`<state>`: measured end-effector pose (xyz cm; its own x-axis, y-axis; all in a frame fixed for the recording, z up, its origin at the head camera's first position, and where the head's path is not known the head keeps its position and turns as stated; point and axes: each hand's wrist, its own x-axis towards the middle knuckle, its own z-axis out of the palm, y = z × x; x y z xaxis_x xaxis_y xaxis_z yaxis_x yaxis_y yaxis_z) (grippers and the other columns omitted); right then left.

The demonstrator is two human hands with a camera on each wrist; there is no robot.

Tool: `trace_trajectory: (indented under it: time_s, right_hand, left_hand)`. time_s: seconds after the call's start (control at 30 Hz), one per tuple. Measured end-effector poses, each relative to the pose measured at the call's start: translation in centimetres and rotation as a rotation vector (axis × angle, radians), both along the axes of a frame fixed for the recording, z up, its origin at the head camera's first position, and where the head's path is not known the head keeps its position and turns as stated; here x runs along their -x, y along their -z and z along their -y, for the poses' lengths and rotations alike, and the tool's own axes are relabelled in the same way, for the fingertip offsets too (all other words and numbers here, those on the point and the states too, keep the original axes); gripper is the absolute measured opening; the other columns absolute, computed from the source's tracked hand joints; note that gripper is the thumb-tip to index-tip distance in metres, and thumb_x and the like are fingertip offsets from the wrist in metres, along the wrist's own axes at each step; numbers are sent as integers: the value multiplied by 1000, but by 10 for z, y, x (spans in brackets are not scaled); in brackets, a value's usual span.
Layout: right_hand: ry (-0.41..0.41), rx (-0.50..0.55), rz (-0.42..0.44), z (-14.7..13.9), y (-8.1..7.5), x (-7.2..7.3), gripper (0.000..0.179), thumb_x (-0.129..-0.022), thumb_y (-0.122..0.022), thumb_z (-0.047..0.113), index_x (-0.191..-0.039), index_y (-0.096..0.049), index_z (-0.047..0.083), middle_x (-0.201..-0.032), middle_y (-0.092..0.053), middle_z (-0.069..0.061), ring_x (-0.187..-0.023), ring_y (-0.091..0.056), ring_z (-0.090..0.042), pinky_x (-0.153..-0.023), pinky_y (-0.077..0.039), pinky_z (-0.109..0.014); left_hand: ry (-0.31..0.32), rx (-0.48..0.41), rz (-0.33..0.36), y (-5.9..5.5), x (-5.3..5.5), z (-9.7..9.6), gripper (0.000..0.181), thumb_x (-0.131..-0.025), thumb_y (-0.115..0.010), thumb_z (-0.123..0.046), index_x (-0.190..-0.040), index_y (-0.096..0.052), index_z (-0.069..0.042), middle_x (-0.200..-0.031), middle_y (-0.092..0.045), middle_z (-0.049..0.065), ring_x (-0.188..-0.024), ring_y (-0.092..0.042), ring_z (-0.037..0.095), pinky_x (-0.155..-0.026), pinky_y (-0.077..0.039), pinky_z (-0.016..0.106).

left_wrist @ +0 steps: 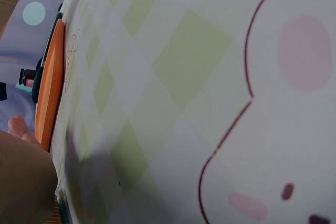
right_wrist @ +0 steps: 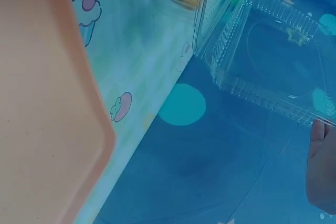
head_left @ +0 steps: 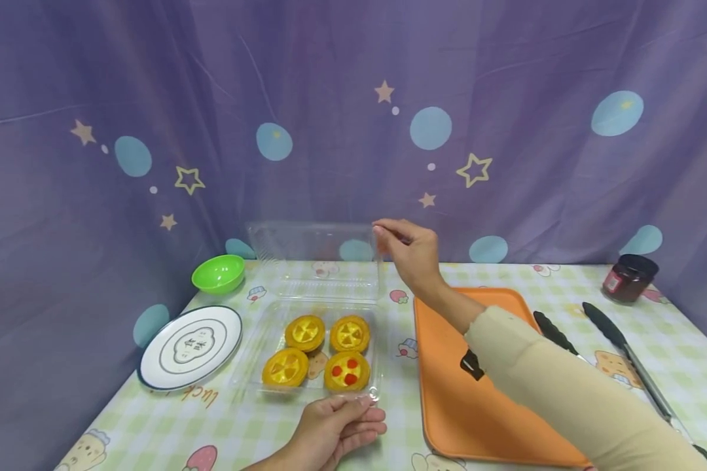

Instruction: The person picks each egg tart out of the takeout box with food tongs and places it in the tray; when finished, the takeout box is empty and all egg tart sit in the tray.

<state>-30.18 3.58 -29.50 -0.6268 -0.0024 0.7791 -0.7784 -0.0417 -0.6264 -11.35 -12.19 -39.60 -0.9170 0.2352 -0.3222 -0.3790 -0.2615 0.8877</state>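
A hinged clear plastic box stands with its lid [head_left: 324, 252] raised at the back. Several egg tarts [head_left: 285, 367] sit in its base [head_left: 380, 340]; one tart [head_left: 347, 371] has red dots, the others yellow-orange wedges. My right hand [head_left: 409, 252] pinches the lid's upper right corner. In the right wrist view, that hand [right_wrist: 323, 166] is at the edge of the clear lid [right_wrist: 273, 61]. At the base's front right corner, my left hand [head_left: 336, 428] holds the rim with the thumb near its tab. Only part of the left hand [left_wrist: 26, 177] shows in the left wrist view.
To the right lies an orange tray [head_left: 456, 405], partly under my right forearm, with a small black piece [head_left: 471, 364] on it. Beyond are black-tipped metal tongs [head_left: 607, 324] and a dark jar [head_left: 629, 280]. A white plate [head_left: 191, 347] and green bowl [head_left: 219, 275] stand left.
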Motion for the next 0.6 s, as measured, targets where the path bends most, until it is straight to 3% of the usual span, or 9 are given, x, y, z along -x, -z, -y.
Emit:
trace_trajectory:
  time_s: [0.13, 0.27, 0.47, 0.6]
  right_hand:
    - [9, 16, 40, 2, 1, 9, 17, -86, -70, 2, -101, -72, -6, -81, -68, -24, -62, -63, -33, -58, -59, -31]
    - [58, -13, 109, 3, 5, 20, 28, -84, -71, -4, -112, -70, -2, -81, -68, -22, -61, -63, -22, -57, -58, -26]
    - [155, -257, 296, 2, 14, 37, 61, -84, -64, -12, -139, -52, 11, -79, -64, -16, -63, -56, -16, -55, -52, -20]
    - [109, -380, 459, 2, 22, 43, 80, -79, -56, -20, -150, -34, 12, -82, -59, -15, -68, -55, -17, -59, -56, -25]
  left_hand:
    - [1, 4, 7, -1, 0, 0, 37, -95, -62, -20, -117, -58, 10, -94, -72, 12, -85, -71, 19, -79, -58, 28]
    - [4, 9, 10, -1, 0, 0, 37, -95, -62, -20, -117, -58, 10, -94, -72, 12, -86, -71, 19, -80, -58, 28]
    - [3, 8, 19, -1, 0, 1, 38, -95, -62, -20, -117, -58, 10, -95, -72, 11, -86, -71, 19, -80, -58, 28]
    - [3, 3, 16, -1, 0, 1, 38, -95, -62, -20, -117, -58, 10, -95, -72, 12, -86, -71, 19, -80, -58, 28]
